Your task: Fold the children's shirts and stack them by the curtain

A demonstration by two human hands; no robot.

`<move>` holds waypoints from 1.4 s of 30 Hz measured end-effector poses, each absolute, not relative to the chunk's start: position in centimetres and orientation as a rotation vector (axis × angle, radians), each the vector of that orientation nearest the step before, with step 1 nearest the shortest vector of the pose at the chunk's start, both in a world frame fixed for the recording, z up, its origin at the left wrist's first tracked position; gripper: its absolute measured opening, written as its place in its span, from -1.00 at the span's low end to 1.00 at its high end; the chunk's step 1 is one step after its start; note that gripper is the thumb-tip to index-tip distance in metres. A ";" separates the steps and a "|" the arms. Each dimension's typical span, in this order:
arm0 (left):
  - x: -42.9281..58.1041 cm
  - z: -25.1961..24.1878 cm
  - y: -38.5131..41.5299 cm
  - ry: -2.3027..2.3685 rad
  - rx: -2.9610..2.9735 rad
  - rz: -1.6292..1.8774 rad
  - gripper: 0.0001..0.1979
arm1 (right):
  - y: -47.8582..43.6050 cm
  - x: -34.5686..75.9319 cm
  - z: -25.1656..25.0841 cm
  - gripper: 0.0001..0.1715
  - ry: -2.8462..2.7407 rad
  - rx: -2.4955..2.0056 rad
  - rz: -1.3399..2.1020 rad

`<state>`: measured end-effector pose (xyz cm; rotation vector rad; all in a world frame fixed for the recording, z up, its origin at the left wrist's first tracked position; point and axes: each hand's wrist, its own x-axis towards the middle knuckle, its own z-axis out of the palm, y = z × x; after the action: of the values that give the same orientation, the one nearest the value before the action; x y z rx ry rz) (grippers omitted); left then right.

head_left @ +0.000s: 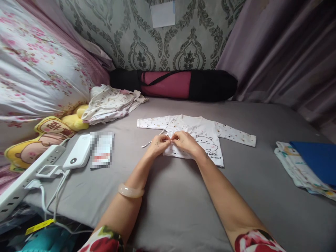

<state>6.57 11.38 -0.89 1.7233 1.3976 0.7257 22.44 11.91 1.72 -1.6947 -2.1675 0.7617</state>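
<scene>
A white baby shirt (195,127) with a cartoon hippo and small printed dots lies spread on the grey sheet, both long sleeves stretched out sideways. My left hand (159,144) and my right hand (183,141) meet over its left front, fingertips pinched close together. Whatever sits between the fingertips is tiny and mostly covered; it looks like the shirt's front edge or a tie. A thin white tie string (147,144) trails out to the left of my left hand. A pale bangle (131,191) circles my left forearm.
A heap of baby clothes (110,103) lies back left, beside yellow plush toys (39,140). Near the left edge are a white power bank (78,152), a blurred packet (102,150) and a power strip (31,178). A black-and-pink long bag (168,84) lies behind; folded cloths (301,168) lie right.
</scene>
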 end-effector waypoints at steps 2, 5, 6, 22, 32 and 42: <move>6.5 -0.7 11.4 1.373 1.695 0.731 -0.75 | 11.6 22.3 2.1 -0.80 -2.198 -1.714 0.704; 6.6 -0.7 11.4 1.387 1.667 0.736 -0.74 | 11.2 22.1 2.7 -0.79 -2.210 -1.811 0.604; 6.6 -0.7 11.4 1.393 1.658 0.737 -0.74 | 11.1 22.0 2.9 -0.81 -2.211 -1.839 0.595; 5.9 -1.1 11.8 1.330 1.625 0.738 -0.73 | 10.9 21.0 2.7 -0.80 -2.167 -1.940 0.615; 6.1 -2.6 12.1 1.694 1.918 0.800 -0.78 | 10.8 22.1 3.6 -0.88 -2.247 -1.912 0.697; 5.0 -1.6 11.7 1.774 1.884 1.025 -0.80 | 11.7 24.3 3.5 -0.80 -2.178 -1.787 0.760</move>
<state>4.98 11.66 -1.61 1.8844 1.7740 1.0247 24.26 11.72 3.55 -1.7874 -2.1779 0.7603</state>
